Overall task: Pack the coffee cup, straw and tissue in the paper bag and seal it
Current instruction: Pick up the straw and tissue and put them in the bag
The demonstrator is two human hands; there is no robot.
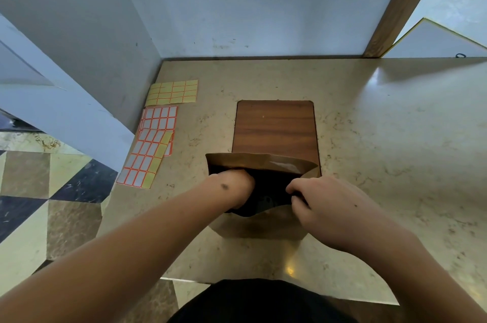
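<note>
A brown paper bag stands upright in the middle of the marble counter, its mouth held open toward me. My left hand reaches down into the bag's mouth; its fingers are hidden inside, so what they hold does not show. My right hand pinches the bag's near right rim. The inside of the bag is dark, with a faint rounded shape low down. No cup, straw or tissue is visible outside the bag.
A wooden board lies flat just behind the bag. Sheets of orange-edged sticker labels and a yellow label sheet lie at the counter's left side. White walls close the back and left; the counter's edge drops off at left.
</note>
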